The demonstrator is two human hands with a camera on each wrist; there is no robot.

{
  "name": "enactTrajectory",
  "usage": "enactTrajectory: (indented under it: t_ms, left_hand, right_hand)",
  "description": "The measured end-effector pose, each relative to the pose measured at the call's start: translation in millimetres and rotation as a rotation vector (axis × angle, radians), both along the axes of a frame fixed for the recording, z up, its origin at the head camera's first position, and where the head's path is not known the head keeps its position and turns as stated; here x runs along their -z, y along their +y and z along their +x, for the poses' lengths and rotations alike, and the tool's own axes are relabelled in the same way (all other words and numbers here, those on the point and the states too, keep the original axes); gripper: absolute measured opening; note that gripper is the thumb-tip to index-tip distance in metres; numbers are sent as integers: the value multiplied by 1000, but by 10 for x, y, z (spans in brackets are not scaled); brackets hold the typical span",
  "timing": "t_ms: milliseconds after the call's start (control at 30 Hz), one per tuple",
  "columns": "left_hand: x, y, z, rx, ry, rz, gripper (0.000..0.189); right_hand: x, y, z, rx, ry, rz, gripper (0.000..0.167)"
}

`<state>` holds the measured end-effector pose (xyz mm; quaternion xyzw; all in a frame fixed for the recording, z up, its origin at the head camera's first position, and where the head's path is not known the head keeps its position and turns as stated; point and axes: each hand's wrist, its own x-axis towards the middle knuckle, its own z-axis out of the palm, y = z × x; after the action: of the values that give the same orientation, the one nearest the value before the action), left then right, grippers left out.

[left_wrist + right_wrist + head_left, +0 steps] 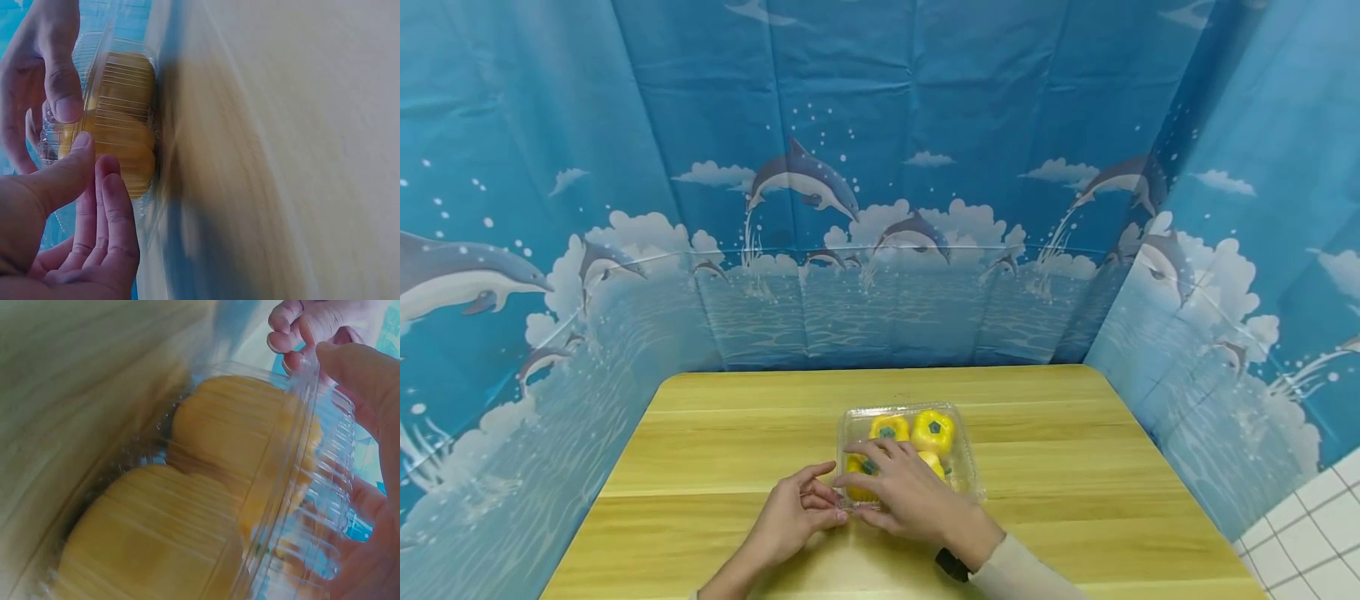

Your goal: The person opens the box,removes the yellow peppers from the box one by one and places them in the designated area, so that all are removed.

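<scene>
Head: clear box (pixel 962 468) lies beneath right grip (pixel 901 490), beside left grip (pixel 797 512).

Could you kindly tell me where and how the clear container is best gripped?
I would pinch the clear container by its rim, coming from the right: the rim juts beyond the ribbed wall, and the left hand and right hand occupy its near left corner.
</scene>
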<state>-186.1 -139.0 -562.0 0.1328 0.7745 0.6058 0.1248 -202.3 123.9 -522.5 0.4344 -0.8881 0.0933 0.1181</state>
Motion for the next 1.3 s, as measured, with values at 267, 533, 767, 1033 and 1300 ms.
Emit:
enactTrajectory:
  t_ms: [267, 533, 767, 1033, 1300]
  left_hand:
    - [23, -18, -5, -8, -94, 41, 69]
    - [67, -44, 25, -27, -200, 124, 71]
    - [60, -40, 22, -12, -299, 257, 69]
    - [34, -11, 30, -52, -304, 247, 66]
    - [60, -11, 42, -98, -287, 171, 66]
  right_hand:
    - [72, -80, 14, 39, 34, -49, 50]
    - [134, -132, 4, 57, 134, -78, 49]
    - [149, -137, 5, 40, 179, -100, 32]
    - [144, -147, 15, 28, 150, -117, 9]
    - [176, -171, 14, 6, 191, -151, 8]
